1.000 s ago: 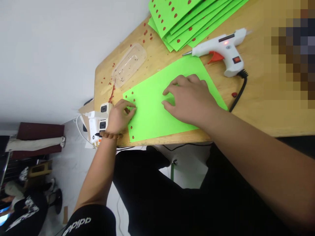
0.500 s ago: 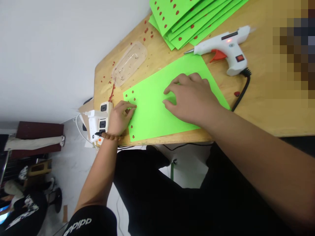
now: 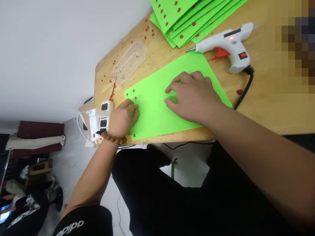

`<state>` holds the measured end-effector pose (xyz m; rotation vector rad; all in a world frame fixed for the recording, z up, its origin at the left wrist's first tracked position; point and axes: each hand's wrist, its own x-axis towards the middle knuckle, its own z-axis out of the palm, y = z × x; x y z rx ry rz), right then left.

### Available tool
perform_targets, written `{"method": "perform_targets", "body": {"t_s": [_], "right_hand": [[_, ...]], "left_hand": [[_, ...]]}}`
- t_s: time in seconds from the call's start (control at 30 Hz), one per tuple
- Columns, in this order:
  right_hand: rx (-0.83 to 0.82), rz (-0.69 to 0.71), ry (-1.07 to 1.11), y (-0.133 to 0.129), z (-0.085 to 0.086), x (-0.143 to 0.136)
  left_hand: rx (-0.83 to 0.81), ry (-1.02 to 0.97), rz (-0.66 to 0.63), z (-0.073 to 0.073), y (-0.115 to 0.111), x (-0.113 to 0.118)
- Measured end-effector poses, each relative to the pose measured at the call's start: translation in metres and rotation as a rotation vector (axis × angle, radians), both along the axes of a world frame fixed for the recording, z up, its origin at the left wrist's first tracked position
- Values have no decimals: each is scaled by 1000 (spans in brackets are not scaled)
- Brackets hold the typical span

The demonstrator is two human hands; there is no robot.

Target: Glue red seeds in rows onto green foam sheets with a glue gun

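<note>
A bright green sheet [image 3: 152, 108] lies on the wooden table, with several small red beans [image 3: 133, 90] along its left end. My left hand [image 3: 124, 117] rests over that end, fingertips curled together and pressed down among the beans. Whatever is under those fingers is hidden. On the sheet's right half lies my right hand [image 3: 194, 96], thumb and index finger apart, holding nothing. Above it, a white glue gun [image 3: 227, 42] with a red trigger lies on its side, its light lit and its nozzle pointing left at the sheet's upper corner.
A stack of green sheets [image 3: 182, 23] with red beans sits at the table's far side. A clear plastic tray [image 3: 131, 60] lies left of it among loose beans. A power strip [image 3: 104, 114] with plugs stands at the left edge. The gun's black cord [image 3: 244, 91] runs down the right.
My left hand has slid slightly right and its fingers have curled in, covering beans at the sheet's lower left. My right hand stays in place on the sheet.
</note>
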<state>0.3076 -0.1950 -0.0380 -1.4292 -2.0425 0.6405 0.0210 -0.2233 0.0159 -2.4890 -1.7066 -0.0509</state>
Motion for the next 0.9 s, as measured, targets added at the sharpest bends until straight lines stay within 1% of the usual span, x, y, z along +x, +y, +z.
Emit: {"method": "perform_targets", "body": {"t_s": [0.03,0.07,0.17,0.23,0.27,0.4,0.43,0.5,0.6,0.67,0.73,0.83,0.9], "right_hand": [[9,-1,5,0,-1,0],[11,0,12,0,-2,0],[-7,2,29,0,-2,0],[-10,4,23,0,-1,-1],[-2,0,14,-1,0,-1],[41,-36,-39,-2,1,-4],[45,-40,-48,-3,1,-4],[49,-42,-56,-3,1,-5],[48,-35,-44,-3,1,-5],[37,-32,-46,-3,2,-5],[23,-36,-72,-4,5,-5],[1,-24,-128,-6,16,-4],[-7,4,-126,-7,24,0]], "left_hand": [[-12,43,-1,3,-1,3],[-38,45,5,6,-1,5],[-114,-104,87,12,0,4],[-100,-178,148,11,-1,1],[-82,-170,153,10,-3,0],[-64,-30,61,4,-9,0],[-67,-30,49,4,-10,0],[-64,-133,88,3,-10,0],[-41,-361,206,1,-10,-2],[11,-462,269,-2,-9,-5],[139,-547,333,-7,-7,-9],[379,-699,424,-14,-5,-15],[431,-734,433,-18,-5,-21]]}}
